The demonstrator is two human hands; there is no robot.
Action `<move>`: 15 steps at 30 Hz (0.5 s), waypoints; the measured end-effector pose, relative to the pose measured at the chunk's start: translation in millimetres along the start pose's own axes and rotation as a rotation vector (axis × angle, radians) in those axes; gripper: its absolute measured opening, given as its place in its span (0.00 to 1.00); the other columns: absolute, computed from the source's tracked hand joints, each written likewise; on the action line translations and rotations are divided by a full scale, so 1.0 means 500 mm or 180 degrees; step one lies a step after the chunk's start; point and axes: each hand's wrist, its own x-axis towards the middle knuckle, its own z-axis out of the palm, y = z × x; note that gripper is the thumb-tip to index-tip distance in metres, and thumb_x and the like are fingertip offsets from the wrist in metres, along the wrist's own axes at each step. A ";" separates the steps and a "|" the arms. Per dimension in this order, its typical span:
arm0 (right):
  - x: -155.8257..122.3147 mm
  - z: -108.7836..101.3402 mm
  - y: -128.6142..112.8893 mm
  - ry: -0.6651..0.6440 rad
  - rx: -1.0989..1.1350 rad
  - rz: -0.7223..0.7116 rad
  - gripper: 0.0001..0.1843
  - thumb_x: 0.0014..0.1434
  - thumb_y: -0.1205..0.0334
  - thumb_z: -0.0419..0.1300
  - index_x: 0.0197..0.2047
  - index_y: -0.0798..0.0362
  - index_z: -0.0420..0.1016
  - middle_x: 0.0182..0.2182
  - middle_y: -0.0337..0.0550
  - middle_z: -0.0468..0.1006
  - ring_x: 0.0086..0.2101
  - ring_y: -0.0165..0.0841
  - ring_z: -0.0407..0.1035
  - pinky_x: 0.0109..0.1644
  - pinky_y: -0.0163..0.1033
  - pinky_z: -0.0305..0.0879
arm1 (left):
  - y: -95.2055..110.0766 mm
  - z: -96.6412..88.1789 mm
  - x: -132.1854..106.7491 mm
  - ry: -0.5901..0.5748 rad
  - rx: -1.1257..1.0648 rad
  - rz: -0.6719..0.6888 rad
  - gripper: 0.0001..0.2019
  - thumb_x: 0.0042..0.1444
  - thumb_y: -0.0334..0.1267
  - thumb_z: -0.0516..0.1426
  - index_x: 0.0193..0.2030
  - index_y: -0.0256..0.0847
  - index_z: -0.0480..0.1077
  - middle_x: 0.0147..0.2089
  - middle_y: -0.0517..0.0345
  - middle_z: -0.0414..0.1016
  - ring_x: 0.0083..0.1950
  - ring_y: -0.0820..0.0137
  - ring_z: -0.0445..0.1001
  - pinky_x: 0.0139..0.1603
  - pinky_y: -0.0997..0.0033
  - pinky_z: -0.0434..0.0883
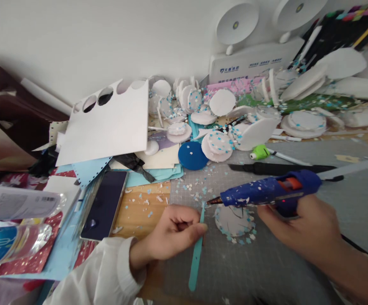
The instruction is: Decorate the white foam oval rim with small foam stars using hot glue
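Note:
Between the thumb and fingers of my left hand [177, 233] is a narrow teal strip [196, 262], its long end hanging toward me over the grey cutting mat [244, 275]. My right hand [314, 228] is closed round the handle of a blue glue gun [256, 190] with a white glue stick [355, 167] jutting from its back. The gun's dark nozzle points left and sits at the strip's upper end; whether they touch, I cannot tell. Below the gun lies a white foam disc [234, 222] edged with small blue and white star pieces.
Behind the mat are piles of white foam discs [222, 101], a blue round lid [192, 155] and a black knife-like tool [266, 169]. At left lie a phone [104, 205], a white board with round holes [107, 123] and a plastic bottle [12, 241]. Star bits [188, 186] are scattered about.

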 end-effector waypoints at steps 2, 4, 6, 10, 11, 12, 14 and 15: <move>-0.007 0.003 0.007 0.0256 -0.0285 -0.0478 0.11 0.51 0.53 0.57 0.23 0.48 0.64 0.12 0.36 0.64 0.14 0.34 0.62 0.19 0.38 0.52 | 0.000 0.000 0.000 0.0005 0.0006 0.0009 0.28 0.57 0.57 0.54 0.17 0.41 0.50 0.18 0.67 0.47 0.20 0.79 0.46 0.20 0.75 0.46; -0.009 0.005 0.015 0.0522 -0.0505 -0.0862 0.09 0.53 0.53 0.59 0.30 0.50 0.69 0.16 0.38 0.69 0.17 0.36 0.65 0.21 0.38 0.56 | 0.000 -0.001 -0.001 0.0018 0.0016 0.0015 0.28 0.57 0.57 0.54 0.17 0.40 0.50 0.18 0.67 0.46 0.20 0.79 0.46 0.20 0.75 0.47; -0.004 0.006 0.023 0.0584 -0.0656 -0.0802 0.13 0.53 0.50 0.59 0.35 0.51 0.70 0.20 0.41 0.73 0.21 0.38 0.68 0.24 0.39 0.59 | -0.001 -0.001 -0.001 0.0018 0.0039 0.0012 0.28 0.56 0.57 0.54 0.17 0.40 0.51 0.18 0.66 0.46 0.20 0.79 0.46 0.20 0.75 0.47; 0.020 0.014 0.049 0.0123 -0.0647 -0.0202 0.18 0.55 0.47 0.57 0.37 0.55 0.71 0.28 0.50 0.76 0.30 0.46 0.72 0.31 0.43 0.64 | -0.002 -0.003 -0.002 0.0029 0.0094 0.0031 0.28 0.56 0.56 0.54 0.16 0.39 0.52 0.18 0.66 0.47 0.21 0.78 0.48 0.21 0.74 0.48; 0.026 0.017 0.056 -0.0024 -0.0516 -0.0134 0.18 0.55 0.48 0.57 0.38 0.55 0.71 0.29 0.51 0.76 0.32 0.47 0.73 0.33 0.44 0.65 | -0.002 -0.003 -0.003 0.0044 0.0100 0.0039 0.28 0.56 0.56 0.54 0.15 0.39 0.52 0.18 0.65 0.46 0.21 0.78 0.48 0.21 0.74 0.49; 0.032 0.019 0.063 -0.0177 -0.0395 -0.0090 0.17 0.55 0.48 0.57 0.37 0.55 0.72 0.29 0.51 0.76 0.32 0.47 0.72 0.34 0.45 0.65 | -0.002 -0.004 -0.003 0.0053 0.0101 0.0046 0.28 0.56 0.57 0.54 0.15 0.39 0.53 0.18 0.65 0.46 0.21 0.78 0.48 0.21 0.74 0.48; 0.038 0.022 0.073 -0.0400 -0.0221 -0.0068 0.13 0.54 0.51 0.57 0.35 0.53 0.71 0.29 0.49 0.76 0.32 0.46 0.72 0.34 0.45 0.64 | 0.000 -0.004 -0.003 0.0059 0.0106 0.0047 0.29 0.56 0.57 0.54 0.15 0.39 0.53 0.18 0.65 0.47 0.21 0.78 0.48 0.22 0.73 0.48; 0.039 0.022 0.075 -0.0475 -0.0180 -0.0089 0.11 0.54 0.54 0.57 0.34 0.52 0.70 0.28 0.47 0.76 0.32 0.45 0.71 0.34 0.44 0.63 | 0.001 -0.005 -0.003 0.0057 0.0108 0.0040 0.29 0.55 0.58 0.54 0.15 0.39 0.53 0.18 0.65 0.47 0.21 0.78 0.48 0.22 0.73 0.48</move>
